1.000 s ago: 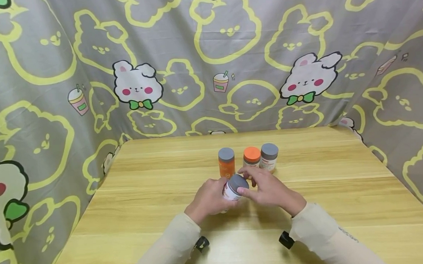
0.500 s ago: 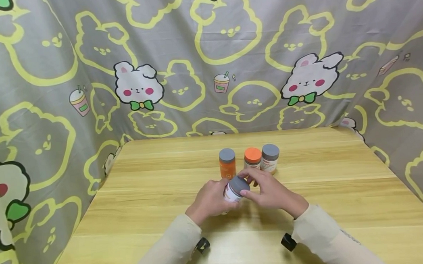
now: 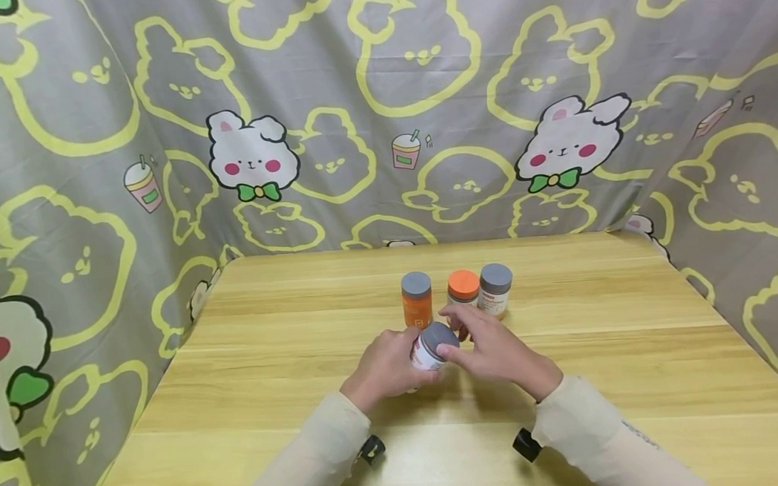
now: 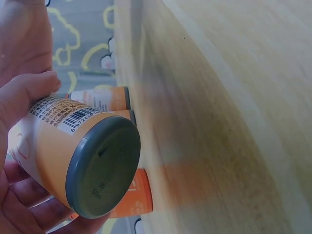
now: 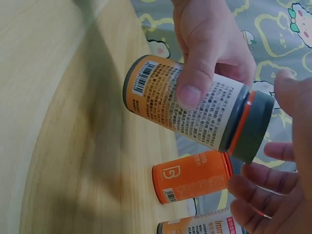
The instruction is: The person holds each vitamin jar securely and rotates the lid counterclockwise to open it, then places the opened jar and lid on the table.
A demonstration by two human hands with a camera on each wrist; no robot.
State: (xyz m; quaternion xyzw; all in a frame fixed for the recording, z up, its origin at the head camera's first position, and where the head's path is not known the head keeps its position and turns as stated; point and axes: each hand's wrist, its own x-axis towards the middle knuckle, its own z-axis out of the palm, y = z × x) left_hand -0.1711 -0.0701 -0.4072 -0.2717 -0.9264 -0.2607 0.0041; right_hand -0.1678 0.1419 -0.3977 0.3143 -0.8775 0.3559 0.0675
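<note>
My left hand (image 3: 386,366) grips a white and orange supplement bottle (image 3: 424,357) round its body, tilted above the table. The bottle's grey base (image 4: 105,168) faces the left wrist camera, and its thumb lies across the printed label in the right wrist view. A grey lid (image 5: 254,127) sits at the top end, with an orange band below it. Around the lid, my right hand (image 3: 496,346) has its thumb and fingers spread loosely. Its fingertips (image 5: 251,171) are right at the lid's edge, while the thumb (image 5: 287,90) shows a small gap from it.
Behind the hands stand an orange bottle with a grey lid (image 3: 417,297), an orange-lidded bottle (image 3: 463,287) and a white bottle with a grey lid (image 3: 496,290). They stand on a wooden table (image 3: 268,339). A patterned curtain (image 3: 324,61) encloses the back and sides.
The right thumb has shifted slightly across the lid and back. The left hand keeps its grip on the tilted bottle, and the standing bottles have not moved.
</note>
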